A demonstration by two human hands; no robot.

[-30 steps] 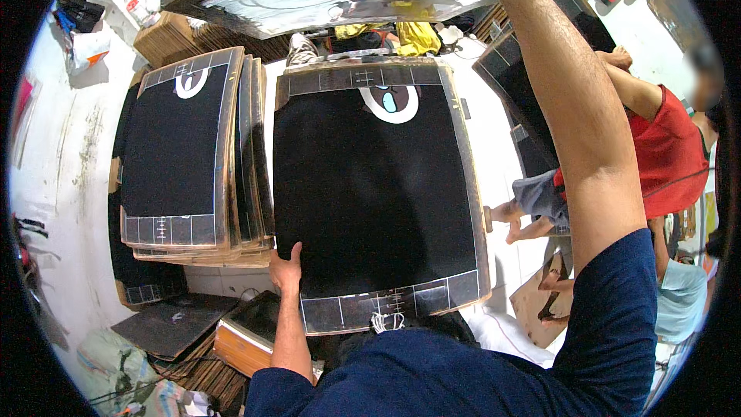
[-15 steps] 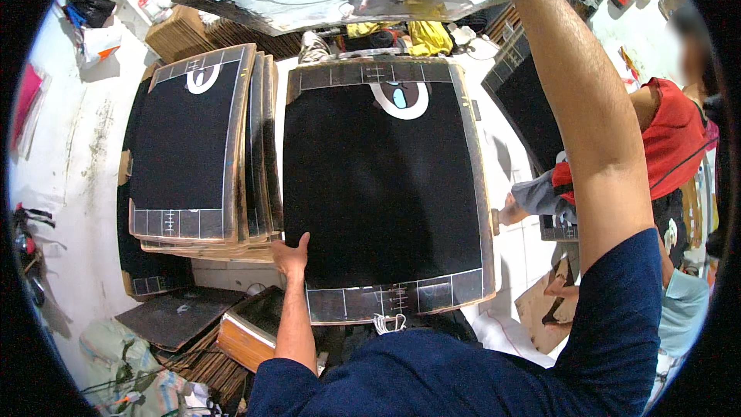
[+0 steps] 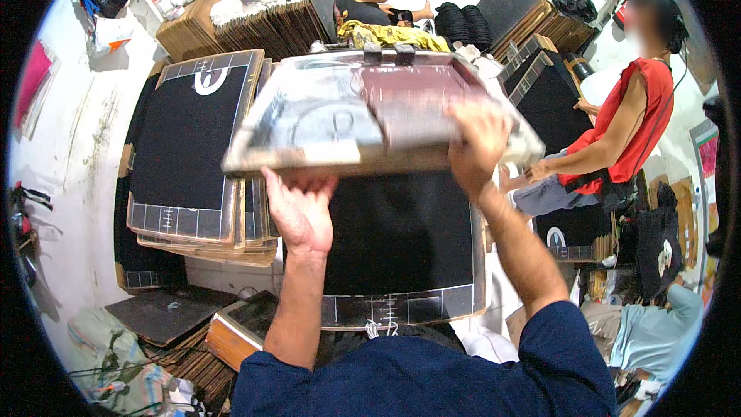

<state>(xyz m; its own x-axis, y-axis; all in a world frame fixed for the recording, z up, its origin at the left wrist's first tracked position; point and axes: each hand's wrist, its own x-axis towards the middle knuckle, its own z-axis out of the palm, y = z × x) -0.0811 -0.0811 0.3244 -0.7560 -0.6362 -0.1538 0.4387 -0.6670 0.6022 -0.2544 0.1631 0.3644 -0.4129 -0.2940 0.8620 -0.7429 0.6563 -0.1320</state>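
- Left hand (image 3: 302,212) was open, palm up — fingers at the near edge of the framed screen (image 3: 309,120).
- Right hand (image 3: 480,139) was blurred at that edge's right; grip could not be determined.
- Framed screen slanted over the black-covered board (image 3: 401,239).

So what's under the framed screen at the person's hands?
Below the framed screen, the near part of a black panel shows, with a gridded strip along its near edge. Its far part is hidden by the screen.
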